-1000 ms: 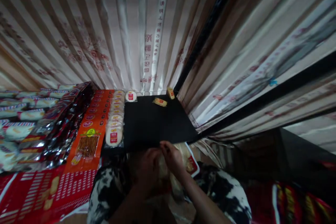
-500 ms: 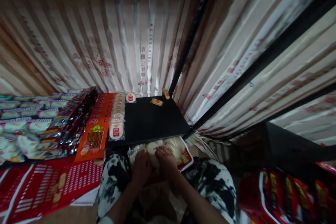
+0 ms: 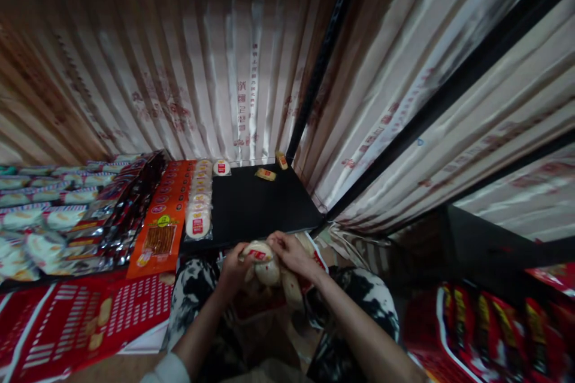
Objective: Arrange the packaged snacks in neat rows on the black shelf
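My left hand (image 3: 235,266) is closed on the left side of a round, pale packaged cake with a red label (image 3: 259,255), tilted up between my knees. At its upper right, my right hand (image 3: 287,251) has its fingers pinched against the same cake's wrapper. Below and behind these, more pale round packs sit in a red bag with a white edge (image 3: 321,258), partly covered by my hands. On the black shelf (image 3: 265,212) in front stands a row of similar round packs (image 3: 198,203), with a single round pack (image 3: 221,168) behind it.
Two small yellow packs (image 3: 266,174) lie toward the shelf's back. To the left are orange snack packs (image 3: 164,215), dark shiny packs (image 3: 130,203), white packs (image 3: 67,215) and a red bag (image 3: 90,317). Black posts (image 3: 323,66) and pleated curtain surround the shelf. Red packs (image 3: 503,329) stand at lower right.
Both hands have risen out of the red bag, lifting a round packaged cake with its red label now facing up. The view has shifted slightly.
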The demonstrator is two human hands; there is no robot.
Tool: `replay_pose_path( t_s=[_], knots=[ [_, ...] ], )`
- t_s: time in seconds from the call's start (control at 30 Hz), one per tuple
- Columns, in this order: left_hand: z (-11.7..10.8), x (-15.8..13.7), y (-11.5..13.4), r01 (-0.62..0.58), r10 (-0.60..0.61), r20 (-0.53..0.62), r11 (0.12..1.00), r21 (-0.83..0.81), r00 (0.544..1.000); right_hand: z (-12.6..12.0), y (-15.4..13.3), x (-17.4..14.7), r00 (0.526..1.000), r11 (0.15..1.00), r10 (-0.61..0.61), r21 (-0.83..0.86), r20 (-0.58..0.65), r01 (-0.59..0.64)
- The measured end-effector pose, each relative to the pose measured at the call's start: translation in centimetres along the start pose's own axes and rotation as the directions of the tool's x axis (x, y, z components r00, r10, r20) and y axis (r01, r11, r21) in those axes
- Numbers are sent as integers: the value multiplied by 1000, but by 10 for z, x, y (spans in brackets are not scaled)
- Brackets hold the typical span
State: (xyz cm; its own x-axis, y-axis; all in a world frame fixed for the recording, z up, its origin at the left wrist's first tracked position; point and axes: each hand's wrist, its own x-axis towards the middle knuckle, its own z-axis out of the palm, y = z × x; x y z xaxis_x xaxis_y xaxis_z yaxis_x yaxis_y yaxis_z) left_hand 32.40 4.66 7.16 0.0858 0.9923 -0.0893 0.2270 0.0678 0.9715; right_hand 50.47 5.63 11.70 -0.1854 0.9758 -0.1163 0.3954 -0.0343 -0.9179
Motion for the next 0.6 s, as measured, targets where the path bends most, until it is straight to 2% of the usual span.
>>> replay_pose_path(
  t_s=[0.1,0.2,0.37,0.43,0.6],
  knots=[
    [-2,8,9,52,-55,-6,974,-219,998,2,-2,10,997,968,61,247,-51,-47],
    [-3,17,15,148,-167,-17,912,-383,986,8,-2,19,991,896,111,438,-71,-69],
    [3,30,20,245,-303,-5,779,-577,953,25,-3,33,979,789,184,606,-84,-96],
    [8,36,19,249,-318,-6,755,-607,948,33,-3,39,972,757,213,646,-98,-101],
    [11,46,17,155,-242,-121,859,-488,963,48,-3,59,970,695,196,718,-141,-36]
  ],
)
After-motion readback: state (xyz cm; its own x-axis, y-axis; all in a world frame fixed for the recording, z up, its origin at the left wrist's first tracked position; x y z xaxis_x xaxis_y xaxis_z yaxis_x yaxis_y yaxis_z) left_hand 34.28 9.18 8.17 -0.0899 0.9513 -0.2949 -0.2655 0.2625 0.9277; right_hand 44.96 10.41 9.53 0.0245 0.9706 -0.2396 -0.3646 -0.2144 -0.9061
